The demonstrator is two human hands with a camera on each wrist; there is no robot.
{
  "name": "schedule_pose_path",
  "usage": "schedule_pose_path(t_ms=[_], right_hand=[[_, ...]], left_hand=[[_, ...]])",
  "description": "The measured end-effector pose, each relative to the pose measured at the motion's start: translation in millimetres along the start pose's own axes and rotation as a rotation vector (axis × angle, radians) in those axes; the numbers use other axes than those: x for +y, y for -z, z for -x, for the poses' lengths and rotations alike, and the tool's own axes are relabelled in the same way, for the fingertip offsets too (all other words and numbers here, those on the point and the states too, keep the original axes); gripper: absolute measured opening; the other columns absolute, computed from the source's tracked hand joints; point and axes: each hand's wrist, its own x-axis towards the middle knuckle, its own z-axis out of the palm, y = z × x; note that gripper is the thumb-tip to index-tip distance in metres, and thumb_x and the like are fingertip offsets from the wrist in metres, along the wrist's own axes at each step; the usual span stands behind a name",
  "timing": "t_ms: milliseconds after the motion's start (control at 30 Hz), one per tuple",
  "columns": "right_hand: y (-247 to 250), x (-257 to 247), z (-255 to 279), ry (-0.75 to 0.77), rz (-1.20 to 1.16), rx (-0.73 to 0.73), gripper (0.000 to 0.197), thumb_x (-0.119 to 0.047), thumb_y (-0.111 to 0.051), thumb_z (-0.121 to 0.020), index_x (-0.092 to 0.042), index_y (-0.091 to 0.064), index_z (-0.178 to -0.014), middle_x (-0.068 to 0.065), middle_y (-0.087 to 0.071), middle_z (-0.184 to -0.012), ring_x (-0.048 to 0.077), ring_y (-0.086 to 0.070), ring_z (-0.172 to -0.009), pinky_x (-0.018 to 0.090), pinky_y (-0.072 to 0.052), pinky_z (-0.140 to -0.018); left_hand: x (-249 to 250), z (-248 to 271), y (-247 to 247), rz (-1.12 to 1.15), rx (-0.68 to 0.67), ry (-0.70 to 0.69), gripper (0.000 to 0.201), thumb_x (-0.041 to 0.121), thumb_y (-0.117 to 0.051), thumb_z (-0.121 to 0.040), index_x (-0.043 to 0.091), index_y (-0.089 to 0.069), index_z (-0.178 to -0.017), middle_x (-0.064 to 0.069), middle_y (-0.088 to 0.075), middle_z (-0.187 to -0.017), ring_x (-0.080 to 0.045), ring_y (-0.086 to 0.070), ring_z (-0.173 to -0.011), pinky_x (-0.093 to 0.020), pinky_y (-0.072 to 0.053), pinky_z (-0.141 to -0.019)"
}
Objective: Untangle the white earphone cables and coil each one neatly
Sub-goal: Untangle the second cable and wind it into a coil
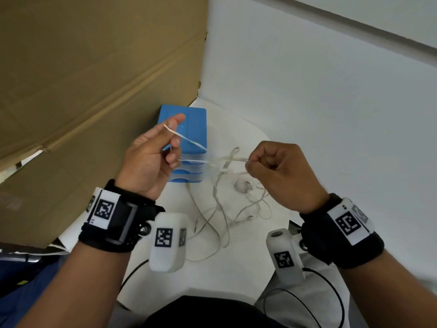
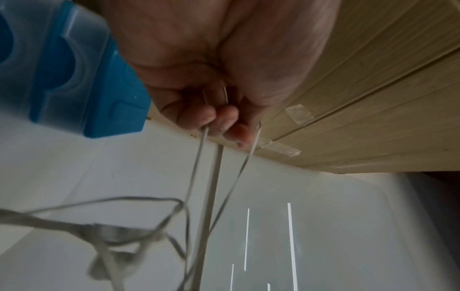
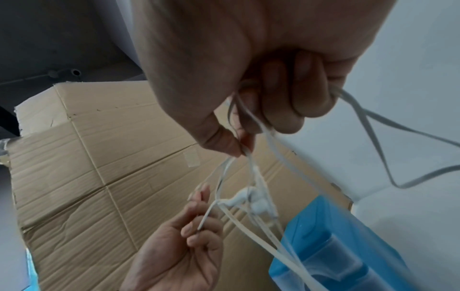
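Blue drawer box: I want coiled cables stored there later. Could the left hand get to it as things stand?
Probably not at once. The blue drawer box stands just behind the left hand with nothing between, but that hand is pinching the earphone cables, stretched across to the right hand.

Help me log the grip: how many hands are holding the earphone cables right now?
2. The left hand holds strands of the earphone cables in front of the blue drawer unit. The right hand pinches the tangle further right. No other hands are in view.
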Motion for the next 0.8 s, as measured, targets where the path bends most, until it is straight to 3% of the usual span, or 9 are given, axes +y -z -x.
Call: schedule_pose_path(t_ms=[167, 300, 433, 567, 633, 700, 733, 800], right_hand=[[9, -8, -2, 0.037, -0.028, 0.172, 0.023, 0.004, -0.058, -0.083, -0.004, -0.05, -0.063, -0.013, -0.033, -0.036, 0.004, -0.024, -0.035, 0.014, -0.026, -0.04], [12, -17, -4, 0.078, -0.036, 0.3, 0.018, -0.005, -0.056, -0.078, -0.003, -0.048, -0.062, -0.013, -0.03, -0.039, 0.005, -0.023, -0.039, 0.016, -0.025, -0.04], [11, -19, -4, 0.071, -0.021, 0.344, 0.023, 0.002, -0.056, -0.081, -0.006, -0.047, -0.061, -0.013, -0.03, -0.038, 0.005, -0.023, -0.039, 0.015, -0.024, -0.041], [8, -16, -4, 0.038, 0.036, 0.293, 0.022, 0.002, -0.058, -0.081, -0.003, -0.048, -0.062, -0.012, -0.03, -0.035, 0.006, -0.022, -0.036, 0.015, -0.024, -0.04], [10, -13, -5, 0.003, 0.066, 0.225, 0.022, 0.0, -0.06, -0.082, -0.004, -0.05, -0.062, -0.011, -0.03, -0.036, 0.008, -0.021, -0.037, 0.016, -0.024, -0.04], [12, -12, -4, -0.031, 0.079, 0.143, 0.025, -0.003, -0.062, -0.086, -0.009, -0.053, -0.064, -0.009, -0.031, -0.036, 0.011, -0.021, -0.037, 0.016, -0.025, -0.041], [13, -11, -4, -0.044, 0.071, 0.119, 0.025, -0.005, -0.064, -0.088, -0.009, -0.055, -0.065, -0.008, -0.031, -0.036, 0.011, -0.021, -0.036, 0.016, -0.025, -0.04], [15, -10, -4, -0.057, 0.066, 0.101, 0.022, -0.01, -0.065, -0.091, -0.008, -0.059, -0.069, -0.007, -0.031, -0.036, 0.01, -0.021, -0.034, 0.015, -0.024, -0.039]], left_hand=[[-4, -3, 5, -0.325, 0.158, -0.144, 0.016, 0.021, -0.058, -0.094, 0.023, -0.073, -0.1, 0.013, -0.038, -0.05, -0.003, -0.026, -0.043, -0.013, -0.023, -0.042], [-6, -3, 2, -0.456, 0.159, -0.131, 0.015, 0.024, -0.061, -0.093, 0.014, -0.071, -0.088, 0.017, -0.042, -0.04, 0.001, -0.036, -0.038, -0.005, -0.028, -0.042], [-8, -3, 5, -0.508, 0.205, -0.056, 0.037, 0.044, -0.066, -0.085, 0.012, -0.066, -0.068, 0.008, -0.029, -0.044, -0.005, -0.027, -0.038, -0.015, -0.027, -0.039], [-7, -5, 6, -0.539, 0.234, 0.012, 0.044, 0.048, -0.063, -0.086, 0.013, -0.061, -0.059, 0.002, -0.027, -0.049, -0.01, -0.027, -0.041, -0.023, -0.028, -0.048], [-2, -4, 9, -0.395, 0.115, 0.08, 0.045, 0.041, -0.056, -0.09, 0.012, -0.059, -0.055, 0.005, -0.022, -0.041, -0.011, -0.019, -0.035, -0.022, -0.02, -0.043], [8, 3, 11, -0.222, -0.135, 0.133, 0.042, 0.032, -0.051, -0.089, 0.01, -0.063, -0.056, 0.008, -0.018, -0.038, -0.009, -0.011, -0.034, -0.019, -0.01, -0.041], [13, 7, 10, -0.214, -0.232, 0.135, 0.039, 0.029, -0.05, -0.087, 0.008, -0.066, -0.058, 0.008, -0.017, -0.038, -0.009, -0.008, -0.035, -0.019, -0.009, -0.041], [15, 9, 11, -0.306, -0.275, 0.065, 0.034, 0.024, -0.048, -0.082, 0.008, -0.07, -0.062, 0.007, -0.017, -0.039, -0.013, -0.005, -0.04, -0.022, -0.015, -0.041]])
